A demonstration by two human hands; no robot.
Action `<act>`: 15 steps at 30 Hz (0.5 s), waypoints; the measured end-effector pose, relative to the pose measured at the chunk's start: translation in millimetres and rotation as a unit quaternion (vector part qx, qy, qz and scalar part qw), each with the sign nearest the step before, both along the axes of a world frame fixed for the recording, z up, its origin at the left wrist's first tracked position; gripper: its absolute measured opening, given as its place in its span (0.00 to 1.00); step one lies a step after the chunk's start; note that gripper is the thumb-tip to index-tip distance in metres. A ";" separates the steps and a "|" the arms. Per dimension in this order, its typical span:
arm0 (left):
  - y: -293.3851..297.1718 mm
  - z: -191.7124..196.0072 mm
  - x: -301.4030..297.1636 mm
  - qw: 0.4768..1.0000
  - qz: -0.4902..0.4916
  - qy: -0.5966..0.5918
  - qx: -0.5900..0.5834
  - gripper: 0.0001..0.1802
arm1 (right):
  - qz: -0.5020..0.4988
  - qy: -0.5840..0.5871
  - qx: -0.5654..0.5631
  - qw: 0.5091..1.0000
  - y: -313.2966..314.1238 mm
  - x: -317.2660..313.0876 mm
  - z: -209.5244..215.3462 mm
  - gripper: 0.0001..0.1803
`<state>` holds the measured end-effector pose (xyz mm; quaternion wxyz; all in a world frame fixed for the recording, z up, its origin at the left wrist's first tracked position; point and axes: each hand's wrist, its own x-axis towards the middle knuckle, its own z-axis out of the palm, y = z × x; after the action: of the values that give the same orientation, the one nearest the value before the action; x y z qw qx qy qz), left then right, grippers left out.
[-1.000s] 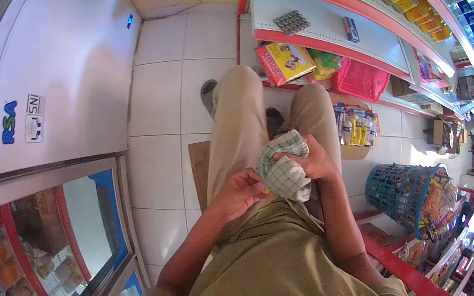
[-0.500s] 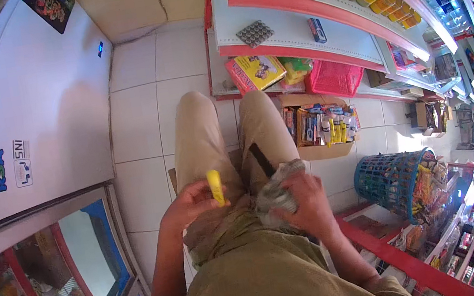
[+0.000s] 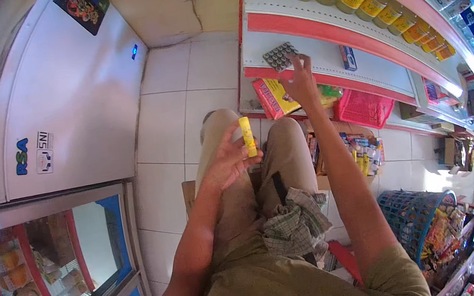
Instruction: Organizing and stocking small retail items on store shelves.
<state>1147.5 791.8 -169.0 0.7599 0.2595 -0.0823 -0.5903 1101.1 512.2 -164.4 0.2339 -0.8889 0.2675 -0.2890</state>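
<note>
In the head view, the right forearm crosses in front of the small packets on the floor, so part of them is hidden, and the right hand covers one end of the red-and-yellow pack below the shelf. The dark rim of the lens cuts off the glass-fronted case at lower left, and the goods at far right dissolve into glare. The left hand grips a yellow tube between thumb and fingers, over the left thigh; the tube is short, slim and straight-sided, standing nearly upright in view, its faint markings too small to make out. The right hand's fingers are bent and parted, with nothing visible between them, at the edge of a grey tray of small round pieces on the shelf; whether they touch it cannot be told. A crumpled green-and-white checked cloth lies on the lap.
</note>
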 end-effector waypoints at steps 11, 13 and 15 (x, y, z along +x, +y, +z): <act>-1.4 -0.8 15.0 0.999 0.002 0.040 -0.010 0.26 | -0.332 -0.181 0.094 0.921 -31.2 54.5 -95.0 0.28; 1.6 -1.7 18.5 0.999 -0.004 0.047 -0.020 0.26 | -0.269 -0.282 0.336 0.857 -9.1 51.1 -82.3 0.24; 6.0 0.1 19.2 0.999 0.009 0.035 -0.012 0.25 | -0.120 -0.295 0.662 0.679 20.4 24.6 -64.0 0.15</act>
<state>1166.6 797.8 -168.9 0.7708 0.2307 -0.0602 -0.5908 1125.7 532.5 -228.4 0.7913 -0.3313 0.4104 -0.3092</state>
